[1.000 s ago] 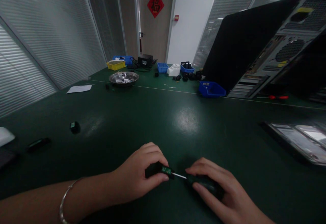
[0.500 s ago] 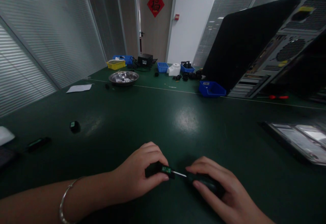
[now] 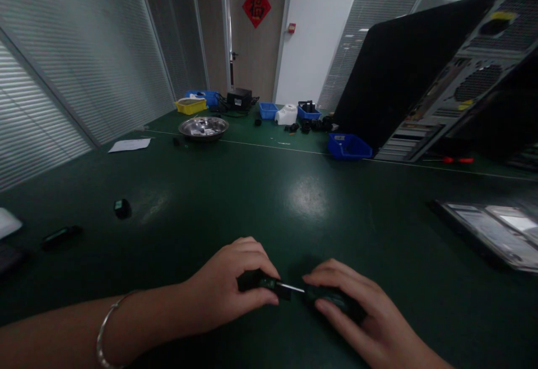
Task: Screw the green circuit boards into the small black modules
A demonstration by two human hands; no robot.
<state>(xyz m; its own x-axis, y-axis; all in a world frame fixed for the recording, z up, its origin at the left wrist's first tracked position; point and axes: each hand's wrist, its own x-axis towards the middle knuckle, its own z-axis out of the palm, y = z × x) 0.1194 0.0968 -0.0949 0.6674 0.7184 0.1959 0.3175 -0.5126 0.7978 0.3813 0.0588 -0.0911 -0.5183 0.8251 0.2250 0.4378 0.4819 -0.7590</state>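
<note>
Head: metal bowl [image 3: 203,136] holds bits [image 3: 204,130]; right hand [image 3: 365,310] grips screwdriver [image 3: 334,297].

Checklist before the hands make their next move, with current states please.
1. Left hand has a grip on the small dark part: ok.
2. Right hand has a grip on the screwdriver by its handle: ok.
3. Metal shaft reaches the small dark part: ok.
4. Tip fully seated: cannot tell, the contact is too small and dark.
5. Fingers away from the exposed shaft's middle: ok.
6. Metal bowl and blue bin away from both hands: ok.
</note>
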